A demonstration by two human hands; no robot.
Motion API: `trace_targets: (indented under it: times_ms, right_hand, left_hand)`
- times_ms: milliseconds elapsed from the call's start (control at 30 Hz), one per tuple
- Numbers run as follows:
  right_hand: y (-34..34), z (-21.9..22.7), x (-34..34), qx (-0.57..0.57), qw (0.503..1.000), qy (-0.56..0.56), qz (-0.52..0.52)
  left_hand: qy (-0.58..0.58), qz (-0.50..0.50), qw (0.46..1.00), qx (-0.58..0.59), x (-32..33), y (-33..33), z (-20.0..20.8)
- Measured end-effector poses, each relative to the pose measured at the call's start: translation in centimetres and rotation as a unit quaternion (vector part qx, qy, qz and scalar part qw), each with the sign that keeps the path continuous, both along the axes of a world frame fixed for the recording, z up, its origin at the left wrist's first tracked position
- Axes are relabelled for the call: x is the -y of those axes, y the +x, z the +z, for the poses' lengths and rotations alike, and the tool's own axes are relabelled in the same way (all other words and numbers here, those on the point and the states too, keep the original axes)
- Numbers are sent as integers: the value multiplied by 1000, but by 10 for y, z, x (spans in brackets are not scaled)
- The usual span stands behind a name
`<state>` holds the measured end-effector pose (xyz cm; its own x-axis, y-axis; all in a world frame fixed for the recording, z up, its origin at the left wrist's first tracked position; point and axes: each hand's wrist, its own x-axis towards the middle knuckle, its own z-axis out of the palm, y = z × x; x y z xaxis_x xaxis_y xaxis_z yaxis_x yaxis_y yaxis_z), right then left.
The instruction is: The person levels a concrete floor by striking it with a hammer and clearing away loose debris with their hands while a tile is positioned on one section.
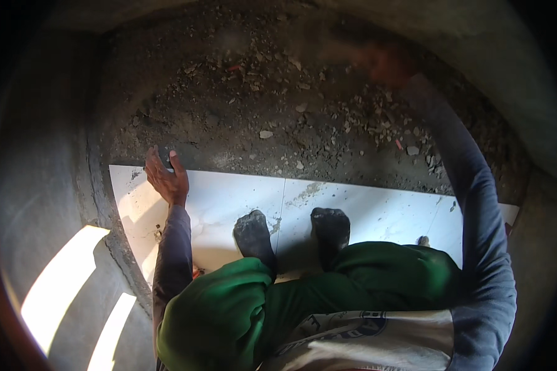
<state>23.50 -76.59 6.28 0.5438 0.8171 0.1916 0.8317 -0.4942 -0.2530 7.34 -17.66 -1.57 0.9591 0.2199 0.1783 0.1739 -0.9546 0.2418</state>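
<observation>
My left hand (pixel 167 178) is at the far left corner of the white floor tiles (pixel 223 185). Its fingers are apart and point towards the bare ground past the tile edge, and nothing shows in its grasp. Farther off, at the upper right, my right hand (pixel 387 65) is stretched out over the dark rubble-strewn ground (pixel 229 123). Motion and shadow smear it, so its fingers and anything in them cannot be made out. A thin joint between two tiles runs away from me near the middle.
My dark-covered feet (pixel 254 235) rest on the tiles, which carry smears of grey dirt. Stone chips and small reddish fragments (pixel 399 144) lie in the loose soil. A grey wall (pixel 49 179) with bright sun patches rises at left; another wall (pixel 507 80) bounds the right.
</observation>
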Motion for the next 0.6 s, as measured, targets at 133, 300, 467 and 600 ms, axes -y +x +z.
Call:
trace_targets:
  times_ms: [133,300,467,600]
  right_hand:
    - [-19,-5,-10,-140,902,-142,-383]
    - [-54,40,-90,-22,999,-28,27]
    - [20,-2,19,-174,904,-158,-356]
    - [-36,19,-52,-57,947,-56,-312]
  left_hand:
    - [10,-10,1000,-2,-6,-2,-2]
    - [28,-11,1000,7,-21,-8,6]
    - [-5,-27,1000,2,-2,1,-7]
    - [12,2,1000,-6,-10,-6,5]
